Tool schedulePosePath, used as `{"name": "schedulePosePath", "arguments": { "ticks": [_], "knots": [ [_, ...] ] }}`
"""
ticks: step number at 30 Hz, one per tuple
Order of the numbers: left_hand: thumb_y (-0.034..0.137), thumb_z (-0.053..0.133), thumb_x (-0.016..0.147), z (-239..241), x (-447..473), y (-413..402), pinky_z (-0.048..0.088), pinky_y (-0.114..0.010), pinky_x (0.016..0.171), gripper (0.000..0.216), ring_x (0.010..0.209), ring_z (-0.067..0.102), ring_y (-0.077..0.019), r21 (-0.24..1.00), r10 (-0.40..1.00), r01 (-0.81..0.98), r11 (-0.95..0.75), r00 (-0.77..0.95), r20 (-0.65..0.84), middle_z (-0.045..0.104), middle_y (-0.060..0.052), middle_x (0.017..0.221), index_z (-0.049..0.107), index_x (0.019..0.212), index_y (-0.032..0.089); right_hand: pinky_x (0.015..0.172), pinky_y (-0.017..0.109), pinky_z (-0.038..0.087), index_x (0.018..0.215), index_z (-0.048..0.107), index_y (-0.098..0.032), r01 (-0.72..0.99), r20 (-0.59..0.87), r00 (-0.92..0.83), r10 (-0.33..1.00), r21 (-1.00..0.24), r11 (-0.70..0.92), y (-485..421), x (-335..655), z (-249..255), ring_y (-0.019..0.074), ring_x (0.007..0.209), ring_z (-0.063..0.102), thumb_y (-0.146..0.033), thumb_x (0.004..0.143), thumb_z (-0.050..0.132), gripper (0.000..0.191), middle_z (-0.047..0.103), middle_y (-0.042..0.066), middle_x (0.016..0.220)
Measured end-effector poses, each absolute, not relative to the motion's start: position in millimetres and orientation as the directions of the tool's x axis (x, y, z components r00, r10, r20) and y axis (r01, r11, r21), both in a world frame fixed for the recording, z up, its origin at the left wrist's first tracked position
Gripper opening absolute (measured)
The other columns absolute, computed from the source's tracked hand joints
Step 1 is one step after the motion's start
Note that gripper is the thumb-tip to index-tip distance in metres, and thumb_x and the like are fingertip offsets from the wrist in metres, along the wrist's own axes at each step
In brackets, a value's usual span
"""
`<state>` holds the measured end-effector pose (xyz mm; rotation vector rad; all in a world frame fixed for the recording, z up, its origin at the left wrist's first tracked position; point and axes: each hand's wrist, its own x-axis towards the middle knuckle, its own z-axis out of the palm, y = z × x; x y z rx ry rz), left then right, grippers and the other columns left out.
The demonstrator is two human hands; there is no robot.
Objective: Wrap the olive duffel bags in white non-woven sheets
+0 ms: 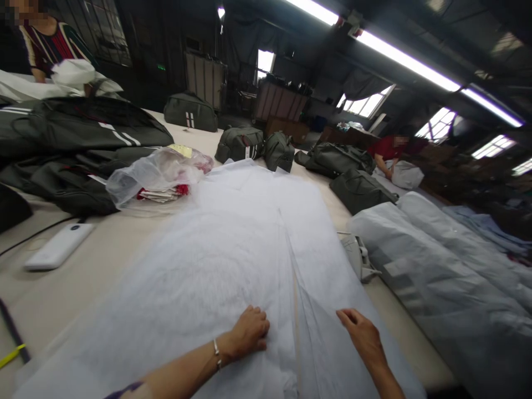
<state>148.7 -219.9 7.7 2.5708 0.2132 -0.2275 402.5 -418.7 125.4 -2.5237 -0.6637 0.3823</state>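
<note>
Thin, translucent white sheets point(216, 277) lie in a wide stack down the middle of the table, with a lengthwise gap right of centre. On the left part of the stack rests my left hand point(249, 330), its fingers curled under; whether anything is in them is hidden. My right hand point(362, 332), to the right of the gap, has thumb and forefinger pinched together at a slightly raised part of the thin white sheet.
Dark green bags point(75, 127) are piled at left, with more along the far side. A clear plastic bag point(153, 172) of red-and-white tags, a white phone-like device point(60, 246), a grey tape dispenser-like object point(359, 257) and grey-white plastic-wrapped goods point(440, 277) flank the stack. Two people work beyond.
</note>
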Motion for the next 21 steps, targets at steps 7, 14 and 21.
{"name": "schedulePosePath", "arguments": {
  "ticks": [7, 14, 21],
  "knots": [
    [0.056, 0.073, 0.075, 22, 124, -244, 0.041, -0.038, 0.092, 0.053, 0.101, 0.057, -0.0252, 0.554, -0.016, 0.035, -0.831, 0.996, -0.087, 0.062, -0.007, 0.112, 0.055, 0.112, 0.022, 0.07, 0.03, 0.047, 0.071, 0.071, -0.024, 0.362, -0.127, 0.849, 0.512, -0.565, -0.741, -418, 393, 128, 0.0234, 0.075, 0.066, -0.062, 0.07, 0.055, 0.041, 0.072, 0.002, 0.073],
    [0.045, 0.075, 0.076, 10, 110, -266, 0.037, -0.045, 0.099, 0.035, 0.107, 0.054, -0.0294, 0.616, -0.095, -0.021, -0.787, 0.992, -0.088, 0.064, -0.01, 0.108, 0.059, 0.096, 0.021, 0.07, 0.03, 0.048, 0.07, 0.071, -0.022, 0.375, -0.156, 0.809, 0.566, -0.603, -0.704, -407, 371, 124, 0.0227, 0.074, 0.065, -0.06, 0.072, 0.055, 0.041, 0.071, 0.002, 0.07],
    [0.057, 0.05, 0.09, 57, 102, -221, 0.043, -0.029, 0.071, 0.04, 0.076, 0.057, -0.0166, 0.977, 0.199, 0.207, -0.057, 0.961, -0.192, 0.064, 0.0, 0.082, 0.061, 0.092, 0.019, 0.073, 0.032, 0.051, 0.075, 0.071, -0.022, 0.36, -0.159, 0.814, 0.559, -0.617, -0.7, -405, 367, 131, 0.0247, 0.079, 0.067, -0.062, 0.072, 0.055, 0.043, 0.074, 0.004, 0.076]
  ]
}}
